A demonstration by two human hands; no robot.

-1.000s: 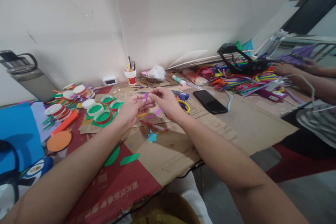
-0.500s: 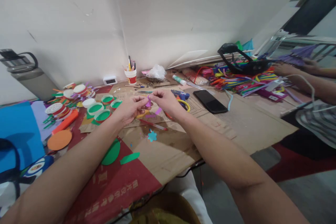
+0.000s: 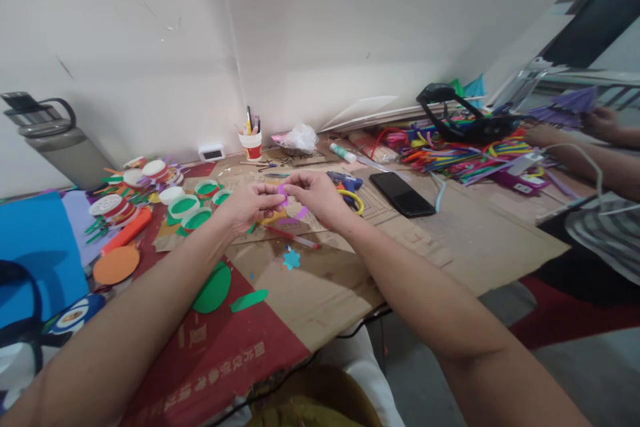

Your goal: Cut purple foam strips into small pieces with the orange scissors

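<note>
Between the fingertips of both hands is a small purple piece (image 3: 283,195), partly hidden by the fingers. My left hand (image 3: 247,207) pinches it from the left, and my right hand (image 3: 315,195) pinches it from the right. Purple scraps (image 3: 303,213) lie just below the hands on the cardboard (image 3: 320,293). Near them are a red-tipped pen (image 3: 295,237) and a blue flower-shaped piece (image 3: 291,259). Scissors with yellow handles (image 3: 356,200) rest beside my right wrist. Paper cups with green inside (image 3: 197,218) stand left of my left hand.
A phone (image 3: 401,193) lies right of my hands. Behind stand a pen cup (image 3: 251,145) and a glue stick (image 3: 343,152). Colourful pipe cleaners (image 3: 450,157) are piled at right, near another person's hands (image 3: 545,136). A bottle (image 3: 65,147) stands at far left.
The purple piece has turned between my fingers and less of it shows. The other person's far hand has risen a little beside a purple item. The view has shifted slightly.
</note>
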